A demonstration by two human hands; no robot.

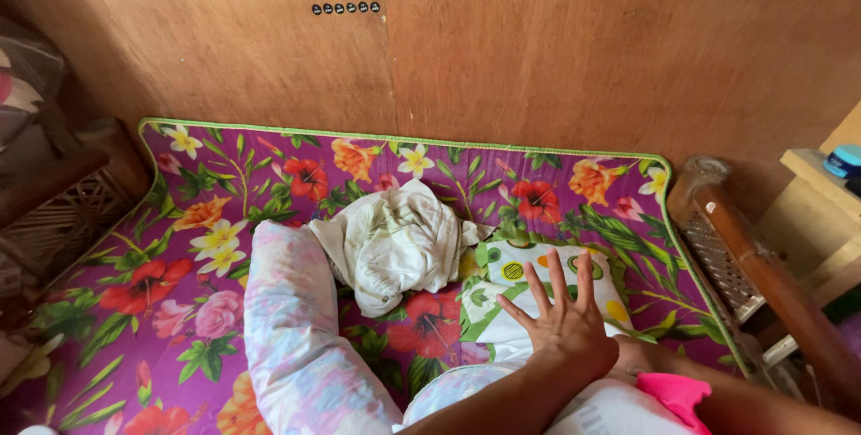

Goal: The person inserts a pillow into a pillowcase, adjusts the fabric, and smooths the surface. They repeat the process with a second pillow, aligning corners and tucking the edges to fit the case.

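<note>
Folded patterned cloth (538,287) near the mattress's (179,309) right edge lies under my right hand (565,323), fingers spread wide and flat, gripping nothing; I judge even pressing smooths it best.

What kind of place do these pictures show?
Probably a bedroom or sleeping corner in a home: a floral mattress against a plywood wall, with a crumpled white cloth and a pillow under one hand.

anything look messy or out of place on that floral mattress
Yes: a cream cloth lies crumpled in a heap mid-mattress, unlike the white patterned cloth lying flat under the open hand. A long pastel bolster slants across the front.
</note>
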